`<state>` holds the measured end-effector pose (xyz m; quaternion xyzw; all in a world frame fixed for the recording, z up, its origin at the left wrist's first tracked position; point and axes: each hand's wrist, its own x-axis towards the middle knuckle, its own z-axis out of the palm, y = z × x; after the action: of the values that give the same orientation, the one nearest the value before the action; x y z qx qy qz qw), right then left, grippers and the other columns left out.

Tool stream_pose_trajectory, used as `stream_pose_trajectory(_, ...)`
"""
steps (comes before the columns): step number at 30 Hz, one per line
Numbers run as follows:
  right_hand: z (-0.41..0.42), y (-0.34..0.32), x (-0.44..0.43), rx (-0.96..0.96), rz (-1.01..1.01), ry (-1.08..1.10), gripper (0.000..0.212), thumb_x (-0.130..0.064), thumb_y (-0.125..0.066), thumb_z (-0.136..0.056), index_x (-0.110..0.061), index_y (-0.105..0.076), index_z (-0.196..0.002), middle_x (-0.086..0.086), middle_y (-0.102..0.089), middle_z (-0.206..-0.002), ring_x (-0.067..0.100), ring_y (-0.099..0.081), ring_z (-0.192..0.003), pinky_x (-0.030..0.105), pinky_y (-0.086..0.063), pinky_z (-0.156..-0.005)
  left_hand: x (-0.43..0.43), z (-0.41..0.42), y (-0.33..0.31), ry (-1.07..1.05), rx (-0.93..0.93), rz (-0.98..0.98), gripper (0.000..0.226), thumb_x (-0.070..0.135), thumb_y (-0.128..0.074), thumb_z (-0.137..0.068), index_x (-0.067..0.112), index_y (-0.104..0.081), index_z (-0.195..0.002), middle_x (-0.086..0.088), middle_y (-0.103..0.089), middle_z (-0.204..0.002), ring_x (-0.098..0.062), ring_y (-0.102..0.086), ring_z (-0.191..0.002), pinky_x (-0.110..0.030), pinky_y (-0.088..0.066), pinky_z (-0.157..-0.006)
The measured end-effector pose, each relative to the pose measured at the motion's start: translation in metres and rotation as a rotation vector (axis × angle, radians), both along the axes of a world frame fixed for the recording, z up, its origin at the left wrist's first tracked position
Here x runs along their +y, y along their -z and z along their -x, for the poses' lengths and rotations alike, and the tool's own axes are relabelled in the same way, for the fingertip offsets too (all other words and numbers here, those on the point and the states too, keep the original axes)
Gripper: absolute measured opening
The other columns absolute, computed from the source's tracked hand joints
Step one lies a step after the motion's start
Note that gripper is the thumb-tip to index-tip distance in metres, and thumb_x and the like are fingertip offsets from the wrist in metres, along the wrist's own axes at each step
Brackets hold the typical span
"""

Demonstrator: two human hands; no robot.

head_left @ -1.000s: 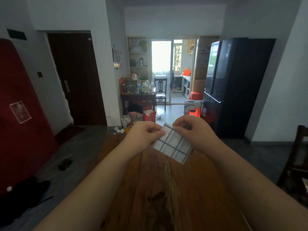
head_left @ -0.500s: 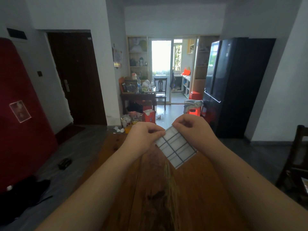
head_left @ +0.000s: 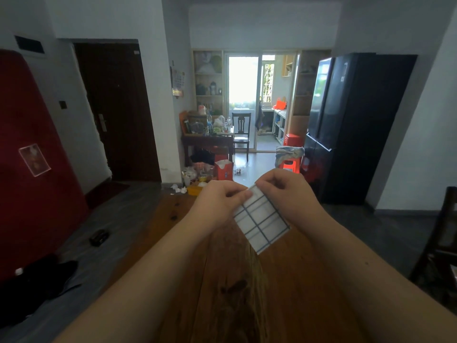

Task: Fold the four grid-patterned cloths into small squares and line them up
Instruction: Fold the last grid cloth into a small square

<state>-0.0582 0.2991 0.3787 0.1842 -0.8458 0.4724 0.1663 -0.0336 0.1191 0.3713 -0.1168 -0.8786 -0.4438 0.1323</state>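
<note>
A small white cloth with a dark blue grid (head_left: 262, 222) hangs in the air above the far end of a wooden table (head_left: 235, 293). It is folded into a small rectangle and tilts down to the right. My left hand (head_left: 218, 203) pinches its upper left edge. My right hand (head_left: 284, 191) pinches its top corner from the right. Only this one cloth is in view.
A dark chair (head_left: 442, 246) stands at the right of the table. A black fridge (head_left: 351, 125) is beyond it. A red panel (head_left: 29, 169) leans at the left, with dark items on the grey floor (head_left: 99, 237). A cluttered desk (head_left: 207, 137) stands further back.
The cloth has swung lower and further right between my hands, and now hangs steeper. Both hands keep their pinch on its top edge and have barely moved.
</note>
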Motion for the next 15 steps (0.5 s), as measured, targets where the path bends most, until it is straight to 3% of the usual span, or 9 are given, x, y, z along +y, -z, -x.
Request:
stream_pose_trajectory(3, -0.002, 0.001, -0.002, -0.03, -0.007, -0.041, 0.015, -0.028, -0.059, -0.097, -0.022, -0.073, -0.094, -0.009, -0.07, -0.089, 0.004, -0.063, -0.086, 0.023, -0.049, -0.075, -0.003, 0.002, -0.002, -0.024, -0.036, -0.04, 0.015, 0.032, -0.066, -0.097, 0.024, -0.077, -0.103, 0.015, -0.07, -0.087, -0.001, -0.063, -0.086, -0.017, -0.048, -0.069)
stream_pose_trajectory(6, -0.003, 0.003, -0.002, -0.068, -0.107, -0.083, 0.022, -0.03, -0.053, -0.101, -0.021, -0.073, -0.099, -0.012, -0.065, -0.08, -0.001, -0.056, -0.074, 0.02, -0.041, -0.066, -0.007, 0.004, -0.001, -0.044, -0.044, -0.075, 0.015, 0.033, -0.066, -0.096, 0.026, -0.076, -0.104, 0.017, -0.069, -0.086, 0.003, -0.062, -0.081, -0.007, -0.043, -0.06)
stream_pose_trajectory(10, -0.002, 0.004, -0.002, -0.047, -0.169, -0.073, 0.029, -0.029, -0.055, -0.1, -0.035, -0.065, -0.074, -0.014, -0.059, -0.066, -0.009, -0.053, -0.063, 0.013, -0.036, -0.058, -0.01, 0.005, 0.001, -0.067, -0.047, -0.09, 0.017, 0.033, -0.068, -0.095, 0.025, -0.078, -0.106, 0.017, -0.071, -0.088, 0.002, -0.063, -0.085, -0.01, -0.043, -0.064)
stream_pose_trajectory(15, -0.003, 0.001, -0.006, -0.002, -0.251, -0.101, 0.031, -0.032, -0.055, -0.1, -0.031, -0.067, -0.072, -0.006, -0.063, -0.068, 0.007, -0.057, -0.067, 0.025, -0.043, -0.062, -0.011, 0.005, -0.004, 0.0, -0.022, -0.104, 0.024, 0.038, -0.068, -0.094, 0.029, -0.076, -0.114, 0.019, -0.072, -0.099, 0.013, -0.062, -0.09, -0.003, -0.046, -0.067)
